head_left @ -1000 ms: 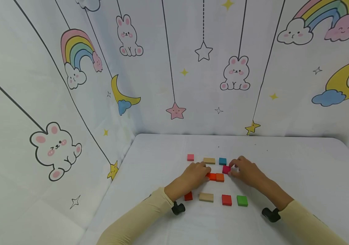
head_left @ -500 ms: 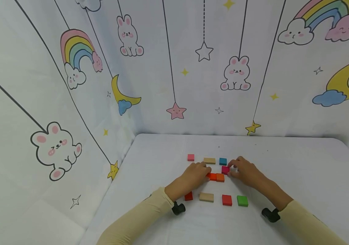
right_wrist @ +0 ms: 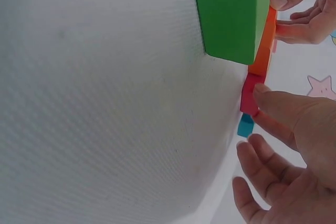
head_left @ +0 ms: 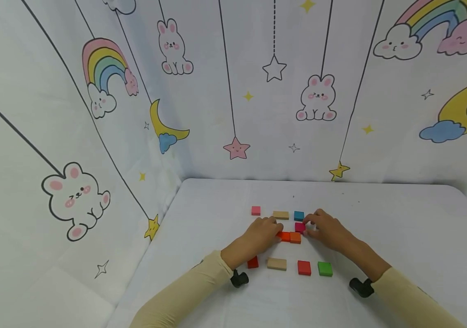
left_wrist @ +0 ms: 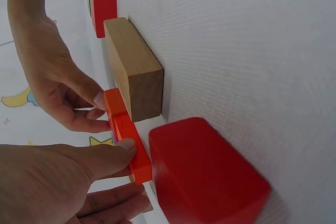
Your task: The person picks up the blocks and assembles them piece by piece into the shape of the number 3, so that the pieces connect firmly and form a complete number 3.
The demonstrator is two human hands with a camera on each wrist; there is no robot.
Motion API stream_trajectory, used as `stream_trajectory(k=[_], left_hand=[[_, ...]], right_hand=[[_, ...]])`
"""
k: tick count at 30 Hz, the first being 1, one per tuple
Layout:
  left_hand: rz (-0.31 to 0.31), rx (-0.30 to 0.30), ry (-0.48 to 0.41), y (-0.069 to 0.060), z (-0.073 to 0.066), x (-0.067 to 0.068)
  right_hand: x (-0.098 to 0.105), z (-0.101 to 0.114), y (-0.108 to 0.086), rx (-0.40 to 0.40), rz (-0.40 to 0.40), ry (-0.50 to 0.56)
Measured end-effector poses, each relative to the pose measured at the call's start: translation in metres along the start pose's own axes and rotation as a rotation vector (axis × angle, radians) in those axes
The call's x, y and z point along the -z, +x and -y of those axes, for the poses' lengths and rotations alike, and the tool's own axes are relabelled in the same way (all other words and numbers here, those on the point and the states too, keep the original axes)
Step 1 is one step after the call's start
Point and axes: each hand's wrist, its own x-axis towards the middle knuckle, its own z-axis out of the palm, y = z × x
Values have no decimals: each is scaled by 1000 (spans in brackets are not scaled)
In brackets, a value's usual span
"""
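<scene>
Left hand pinching an orange-red block, right hand a magenta block — both flat-sided

Room lies between crimson block and obstructing green block.

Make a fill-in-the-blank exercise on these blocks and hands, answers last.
1. The left hand holds the orange-red block; the right hand pinches the magenta block with its ____ and a finger.
2. In the head view, the front wooden block lies between two ____ blocks.
3. The front row's rightmost block is colored ____.
4. The pink block sits at the ____ end of the back row.

Missing words: thumb; red; green; left.
</scene>
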Motion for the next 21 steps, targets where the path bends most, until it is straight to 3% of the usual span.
stream_trajectory(k=[21], left_hand=[[8,3,-5,-1,-1,2]], right_hand=[[-1,1,1,13,-5,-6]])
